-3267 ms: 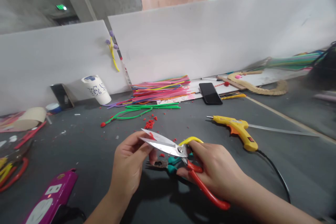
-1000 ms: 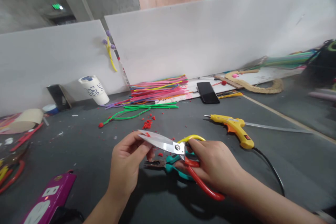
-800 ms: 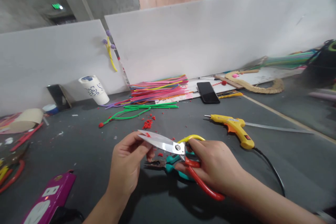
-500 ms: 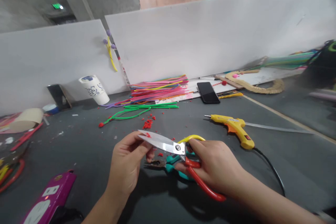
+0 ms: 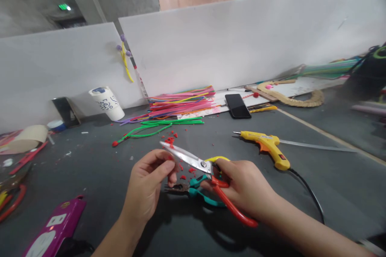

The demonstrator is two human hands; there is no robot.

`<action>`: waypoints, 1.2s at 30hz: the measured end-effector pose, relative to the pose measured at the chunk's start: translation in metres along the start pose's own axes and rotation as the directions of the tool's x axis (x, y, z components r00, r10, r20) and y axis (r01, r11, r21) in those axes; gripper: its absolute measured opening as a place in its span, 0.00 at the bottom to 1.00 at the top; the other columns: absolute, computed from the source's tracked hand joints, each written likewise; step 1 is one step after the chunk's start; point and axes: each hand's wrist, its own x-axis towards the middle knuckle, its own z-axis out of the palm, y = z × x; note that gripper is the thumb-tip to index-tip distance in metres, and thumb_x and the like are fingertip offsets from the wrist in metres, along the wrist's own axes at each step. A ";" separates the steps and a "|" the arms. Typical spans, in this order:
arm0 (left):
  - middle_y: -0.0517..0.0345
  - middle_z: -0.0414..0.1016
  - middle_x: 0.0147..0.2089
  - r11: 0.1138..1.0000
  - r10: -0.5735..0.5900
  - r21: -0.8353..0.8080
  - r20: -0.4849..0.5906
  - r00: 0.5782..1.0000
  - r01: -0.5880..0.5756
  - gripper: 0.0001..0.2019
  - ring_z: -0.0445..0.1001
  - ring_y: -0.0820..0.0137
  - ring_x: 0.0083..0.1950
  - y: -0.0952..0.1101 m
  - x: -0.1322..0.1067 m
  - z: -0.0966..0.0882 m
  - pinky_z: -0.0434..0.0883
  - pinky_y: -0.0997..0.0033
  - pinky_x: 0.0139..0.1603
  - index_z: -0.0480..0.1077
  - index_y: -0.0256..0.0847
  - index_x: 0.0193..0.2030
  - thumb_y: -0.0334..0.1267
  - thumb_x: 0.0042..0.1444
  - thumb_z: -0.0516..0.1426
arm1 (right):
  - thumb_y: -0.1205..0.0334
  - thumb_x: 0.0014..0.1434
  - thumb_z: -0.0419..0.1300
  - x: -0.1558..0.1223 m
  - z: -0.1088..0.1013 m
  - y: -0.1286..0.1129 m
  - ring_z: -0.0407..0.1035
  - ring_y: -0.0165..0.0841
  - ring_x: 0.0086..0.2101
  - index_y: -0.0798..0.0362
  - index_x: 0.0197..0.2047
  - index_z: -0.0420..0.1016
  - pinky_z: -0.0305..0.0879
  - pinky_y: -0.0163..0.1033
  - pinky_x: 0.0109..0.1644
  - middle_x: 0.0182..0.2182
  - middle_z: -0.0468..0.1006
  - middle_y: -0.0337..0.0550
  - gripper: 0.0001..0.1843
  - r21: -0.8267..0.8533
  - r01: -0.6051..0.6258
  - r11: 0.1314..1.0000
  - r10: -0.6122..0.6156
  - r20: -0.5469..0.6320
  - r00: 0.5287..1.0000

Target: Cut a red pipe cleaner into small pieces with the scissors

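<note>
Grey tabletop (image 5: 90,164) fills the near and middle scene, closed off at the far side by white foam boards (image 5: 241,40) standing on edge. Against the foot of the boards, at the far centre, lies a pile of pink, yellow and blue pipe cleaners (image 5: 183,103), with a few green pipe cleaners (image 5: 169,123) just in front of it. A magenta power strip (image 5: 57,227) lies at the near left corner. A yellow glue gun (image 5: 268,146) rests on its side to the right, nozzle pointing left, its black cord running off to the near right.

Near the centre, the right hand (image 5: 247,188) is closed around the red and yellow handles of the scissors (image 5: 193,160), which are held above the table with the steel blades together and pointing to the far left. The left hand (image 5: 147,184) has thumb and forefinger pinched on the blades close to the tip, the other fingers curled in. Whether a scrap sits between the fingertips cannot be told.

Teal-handled pliers (image 5: 196,190) lie on the table just beneath the scissors. A black phone (image 5: 238,105) lies flat to the right of the pile, and a white paper cup (image 5: 105,102) leans at the far left. Small red scraps (image 5: 170,141) are scattered just beyond the blade tips.
</note>
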 end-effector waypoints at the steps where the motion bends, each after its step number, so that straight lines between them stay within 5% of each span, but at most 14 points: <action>1: 0.64 0.72 0.23 0.999 -0.032 0.013 0.023 0.999 0.031 0.02 0.67 0.81 0.20 0.000 0.000 0.000 0.64 0.84 0.20 0.71 0.39 0.27 0.31 0.48 0.60 | 0.52 0.50 0.56 0.001 0.000 -0.002 0.49 0.25 0.17 0.52 0.20 0.58 0.42 0.32 0.22 0.15 0.58 0.32 0.15 0.098 -0.053 0.994 0.052 0.019 0.998; 6: 0.62 0.73 0.25 0.973 -0.208 0.130 0.146 0.967 0.190 0.02 0.68 0.79 0.22 -0.005 -0.001 0.003 0.64 0.82 0.22 0.70 0.39 0.29 0.33 0.50 0.58 | 0.62 0.50 0.53 0.006 -0.003 -0.013 0.52 0.24 0.18 0.53 0.22 0.62 0.49 0.29 0.21 0.16 0.57 0.31 0.07 0.569 -0.245 0.785 0.175 0.176 0.969; 12: 0.60 0.70 0.23 0.931 -0.315 0.254 0.195 0.929 0.262 0.05 0.67 0.76 0.22 -0.013 -0.001 0.004 0.64 0.78 0.22 0.72 0.36 0.30 0.35 0.47 0.60 | 0.66 0.48 0.54 0.012 -0.002 -0.023 0.50 0.21 0.15 0.54 0.27 0.65 0.50 0.28 0.20 0.15 0.58 0.28 0.01 0.758 -0.279 0.589 0.135 0.247 0.959; 17: 0.61 0.68 0.21 0.885 -0.337 0.403 0.205 0.919 0.235 0.04 0.63 0.77 0.20 -0.010 0.001 0.007 0.63 0.77 0.21 0.72 0.34 0.27 0.33 0.43 0.60 | 0.68 0.45 0.54 0.012 0.001 -0.022 0.57 0.26 0.24 0.56 0.25 0.66 0.55 0.29 0.27 0.22 0.65 0.34 0.01 0.712 -0.160 0.684 0.058 0.165 0.985; 22: 0.60 0.68 0.23 0.820 -0.345 0.540 0.196 0.918 0.193 0.02 0.63 0.77 0.21 -0.006 -0.002 0.010 0.62 0.77 0.22 0.71 0.35 0.26 0.31 0.43 0.57 | 0.69 0.43 0.53 0.011 0.006 -0.021 0.53 0.24 0.22 0.55 0.21 0.61 0.49 0.28 0.23 0.19 0.60 0.31 0.03 0.641 -0.163 0.750 0.075 0.163 0.984; 27: 0.59 0.71 0.25 0.746 -0.133 0.665 0.165 0.977 -0.011 0.04 0.69 0.71 0.27 -0.003 -0.006 0.012 0.66 0.73 0.29 0.72 0.38 0.27 0.29 0.43 0.55 | 0.66 0.42 0.55 0.009 0.010 -0.021 0.52 0.24 0.22 0.54 0.21 0.60 0.48 0.28 0.23 0.19 0.60 0.31 0.04 0.622 -0.194 0.759 0.126 0.152 0.980; 30: 0.57 0.73 0.27 0.664 -0.019 0.732 0.220 0.975 -0.152 0.05 0.71 0.69 0.29 -0.003 -0.007 0.014 0.67 0.72 0.32 0.73 0.39 0.27 0.30 0.45 0.56 | 0.65 0.43 0.55 0.009 0.010 -0.021 0.51 0.24 0.22 0.54 0.22 0.60 0.48 0.29 0.23 0.19 0.60 0.31 0.05 0.606 -0.199 0.770 0.133 0.152 0.979; 36: 0.58 0.74 0.28 0.639 -0.051 0.749 0.272 0.961 -0.178 0.09 0.72 0.69 0.30 -0.006 -0.007 0.016 0.67 0.73 0.32 0.74 0.41 0.29 0.27 0.46 0.54 | 0.67 0.43 0.54 0.009 0.006 -0.025 0.51 0.24 0.21 0.54 0.21 0.60 0.46 0.29 0.22 0.17 0.60 0.31 0.04 0.568 -0.186 0.802 0.134 0.132 0.982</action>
